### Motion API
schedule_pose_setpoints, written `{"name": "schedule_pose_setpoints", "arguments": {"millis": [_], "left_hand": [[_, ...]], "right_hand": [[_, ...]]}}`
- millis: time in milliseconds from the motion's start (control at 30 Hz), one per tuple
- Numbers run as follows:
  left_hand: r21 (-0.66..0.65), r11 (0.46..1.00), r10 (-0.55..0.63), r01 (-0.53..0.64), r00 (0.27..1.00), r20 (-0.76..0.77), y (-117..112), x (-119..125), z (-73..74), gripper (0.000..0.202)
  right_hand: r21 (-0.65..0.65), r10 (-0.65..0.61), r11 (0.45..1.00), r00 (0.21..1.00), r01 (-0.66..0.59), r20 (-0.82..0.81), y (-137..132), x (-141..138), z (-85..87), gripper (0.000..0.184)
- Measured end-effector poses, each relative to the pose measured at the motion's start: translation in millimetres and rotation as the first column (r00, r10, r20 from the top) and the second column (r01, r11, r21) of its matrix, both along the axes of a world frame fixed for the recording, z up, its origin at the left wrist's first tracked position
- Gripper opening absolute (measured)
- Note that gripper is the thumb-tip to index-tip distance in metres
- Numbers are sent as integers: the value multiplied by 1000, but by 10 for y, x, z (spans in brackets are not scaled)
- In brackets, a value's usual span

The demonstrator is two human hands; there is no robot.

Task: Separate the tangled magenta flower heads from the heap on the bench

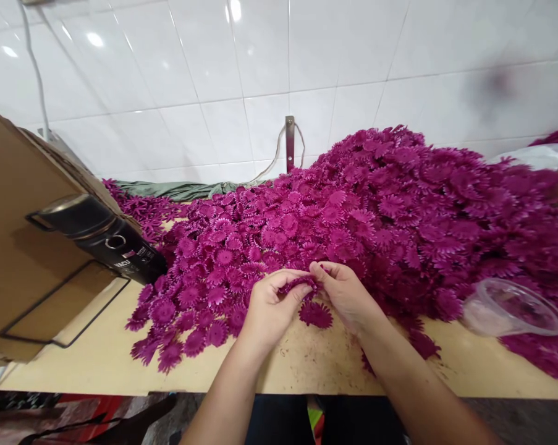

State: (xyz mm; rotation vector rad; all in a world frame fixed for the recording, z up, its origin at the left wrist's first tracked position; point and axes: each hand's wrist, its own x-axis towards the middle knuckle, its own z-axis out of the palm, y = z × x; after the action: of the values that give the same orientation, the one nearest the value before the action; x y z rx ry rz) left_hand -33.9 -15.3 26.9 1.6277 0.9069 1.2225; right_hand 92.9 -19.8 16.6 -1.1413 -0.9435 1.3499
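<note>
Over the table [301, 371], back from the middle of its front edge and at the near side of the pile [334, 210], the left hand [272, 303] is clamped on a flower [301, 283], while the right hand [347, 292] pinches a purple bit [324, 267] just beside it.

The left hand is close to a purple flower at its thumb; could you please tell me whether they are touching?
Touching. The head view shows it: the left hand pinches the flower, with the thumb lying against it.
</note>
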Motion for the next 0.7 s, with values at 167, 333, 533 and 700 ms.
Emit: {"name": "schedule_pose_setpoints", "arguments": {"millis": [167,333,533,700], "left_hand": [[-74,986,154,-151,987,44,48,-70,-25,6],[-205,935,314,-288,943,107,174,-228,-46,17],[-148,960,238,-238,971,-18,196,-134,-109,12],[-159,971,181,-181,983,-10,163,-66,-183,22]], "right_hand": [[-9,5,1000,996,-5,-88,-29,15,12,53],[76,-136,988,990,138,-31,-30,232,64,43],[343,-366,911,832,229,416,1,232,142,34],[461,-330,887,738,30,588,-61,38,106,35]]}}
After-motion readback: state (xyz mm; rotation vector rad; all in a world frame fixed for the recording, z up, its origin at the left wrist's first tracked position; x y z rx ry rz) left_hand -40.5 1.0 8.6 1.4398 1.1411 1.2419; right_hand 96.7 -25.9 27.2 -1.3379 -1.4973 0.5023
